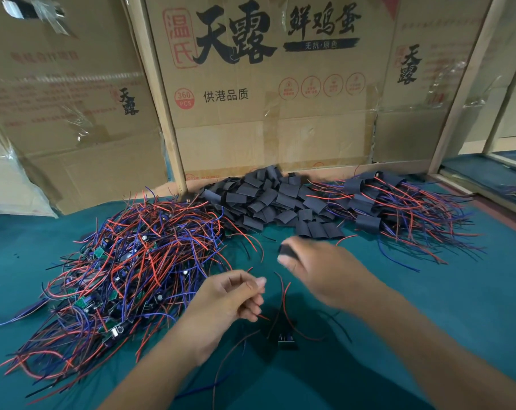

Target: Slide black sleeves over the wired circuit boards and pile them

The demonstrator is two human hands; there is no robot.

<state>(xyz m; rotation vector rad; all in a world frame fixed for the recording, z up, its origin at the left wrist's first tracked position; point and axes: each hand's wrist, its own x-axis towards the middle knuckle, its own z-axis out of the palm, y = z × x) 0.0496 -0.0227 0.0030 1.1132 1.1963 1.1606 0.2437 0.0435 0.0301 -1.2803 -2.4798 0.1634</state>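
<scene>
Teal table [428, 291] before cardboard boxes [265, 113]; wire piles [132, 261].

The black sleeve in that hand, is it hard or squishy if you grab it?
Probably squishy: the black sleeve looks thin and flattened in the right hand. Likely light too, since the loose sleeves lie heaped and bent. Flat-sided, it shouldn't roll.
</scene>
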